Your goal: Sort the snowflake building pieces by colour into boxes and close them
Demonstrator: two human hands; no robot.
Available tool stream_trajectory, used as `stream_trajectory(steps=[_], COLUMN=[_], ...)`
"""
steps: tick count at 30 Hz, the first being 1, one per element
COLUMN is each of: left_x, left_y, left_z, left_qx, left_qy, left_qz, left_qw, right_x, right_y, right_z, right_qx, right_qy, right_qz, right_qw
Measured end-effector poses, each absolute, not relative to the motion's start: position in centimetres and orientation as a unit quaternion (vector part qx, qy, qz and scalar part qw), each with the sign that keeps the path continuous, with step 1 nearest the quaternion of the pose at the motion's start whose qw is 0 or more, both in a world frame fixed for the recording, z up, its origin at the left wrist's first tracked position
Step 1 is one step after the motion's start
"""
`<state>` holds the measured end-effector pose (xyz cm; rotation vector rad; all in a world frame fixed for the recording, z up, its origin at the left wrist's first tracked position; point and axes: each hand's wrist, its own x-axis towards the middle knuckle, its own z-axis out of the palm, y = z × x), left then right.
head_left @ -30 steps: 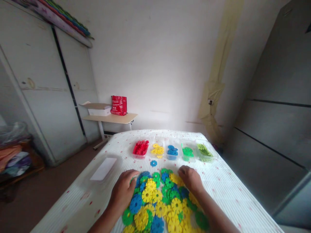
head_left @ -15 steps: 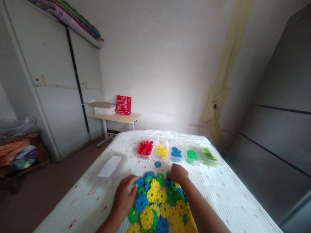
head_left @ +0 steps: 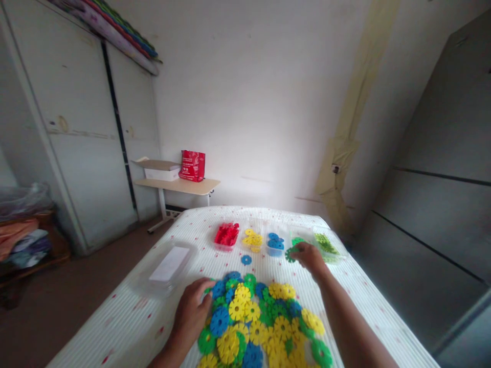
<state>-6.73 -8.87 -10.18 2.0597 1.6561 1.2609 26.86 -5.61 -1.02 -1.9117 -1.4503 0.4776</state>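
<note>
The green disc is in the right hand, raised in front of the green-piece container. Thumb and fingers pinch the disc at its right rim; exact pad placement cannot be told. Orientation: the disc is round, so it has no long axis and points no particular way; its notched face appears turned toward the wearer, tilted from flat.

To handle it well, pinch the rim lightly, leave the far edge free and carry the disc above the container wall so that no notch catches.

The left hand rests at the left edge of the pile of mixed discs, its thumb parted from the curved fingers; fingertip contact cannot be told. A loose blue disc lies beyond the pile, in front of the blue-piece container
</note>
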Motion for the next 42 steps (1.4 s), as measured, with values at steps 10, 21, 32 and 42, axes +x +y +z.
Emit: stream_trajectory(steps=[10,21,32,42], left_x=[-6.8,-6.8,-6.6,-0.7], left_y=[-8.8,-9.1,-9.7,-11.7], left_z=[-10.4,-10.1,-9.4,-4.0], left_qx=[0.698,0.697,0.692,0.828], left_qy=[0.562,0.559,0.566,0.443], left_qz=[0.431,0.438,0.438,0.337], left_qw=[0.104,0.099,0.095,0.068], right_x=[31.3,32.9,32.9,32.9], right_y=[-8.2,-13.3,-13.1,-12.9], right_z=[-1.5,-6.8,-7.4,-7.5], right_qx=[-0.773,-0.79,-0.796,-0.803], right_qy=[-0.503,-0.526,-0.544,-0.542], right_qz=[0.004,0.034,0.028,0.023], right_qw=[0.386,0.313,0.263,0.245])
